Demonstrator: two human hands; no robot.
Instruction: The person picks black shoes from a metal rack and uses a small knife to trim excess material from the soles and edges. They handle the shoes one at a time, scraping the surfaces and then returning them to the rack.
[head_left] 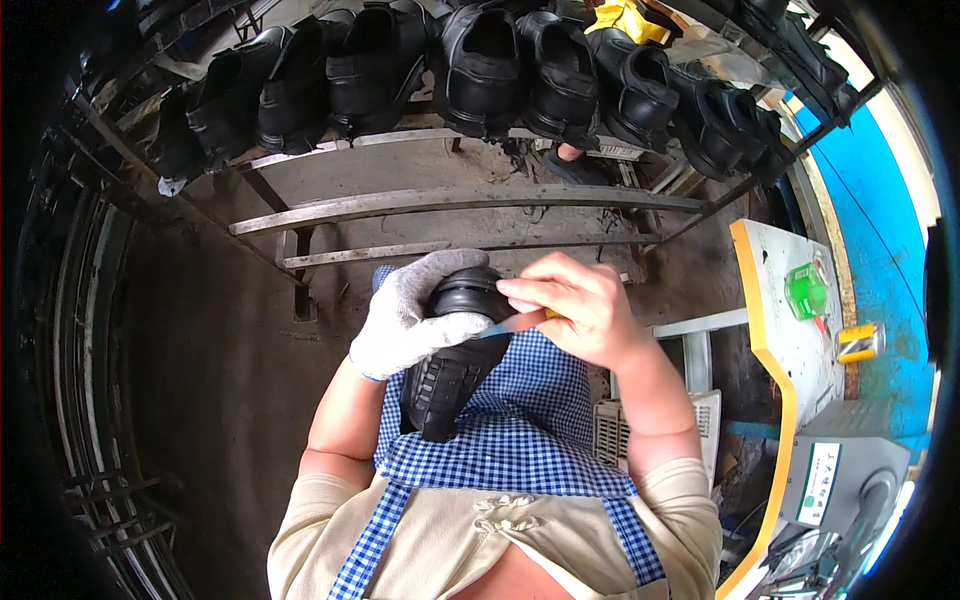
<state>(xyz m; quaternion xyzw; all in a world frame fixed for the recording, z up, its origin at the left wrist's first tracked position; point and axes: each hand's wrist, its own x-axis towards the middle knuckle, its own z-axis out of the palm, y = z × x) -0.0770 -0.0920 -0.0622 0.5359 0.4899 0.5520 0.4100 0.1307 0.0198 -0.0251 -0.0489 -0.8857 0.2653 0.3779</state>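
Observation:
My left hand [405,315], in a pale knitted glove, is wrapped round a black shoe [448,385] over my lap. The shoe is tilted, its chunky treaded sole partly showing. My bare right hand [582,312] grips a thin knife [513,323] between the fingers, its narrow blade pointing left along the shoe's edge, near my gloved thumb. A bit of yellow shows at the knife's handle, mostly hidden by my fingers. The right thumb and forefinger tips are close to the shoe's rim; whether they touch it I cannot tell.
Ahead, a metal rack [470,203] carries a row of black shoes [482,75]. At right stands a white table [790,345] with a yellow edge, holding a green jar [806,290], a yellow-striped can [860,343] and a grey machine [845,465]. A white plastic crate [705,425] sits beside my right arm.

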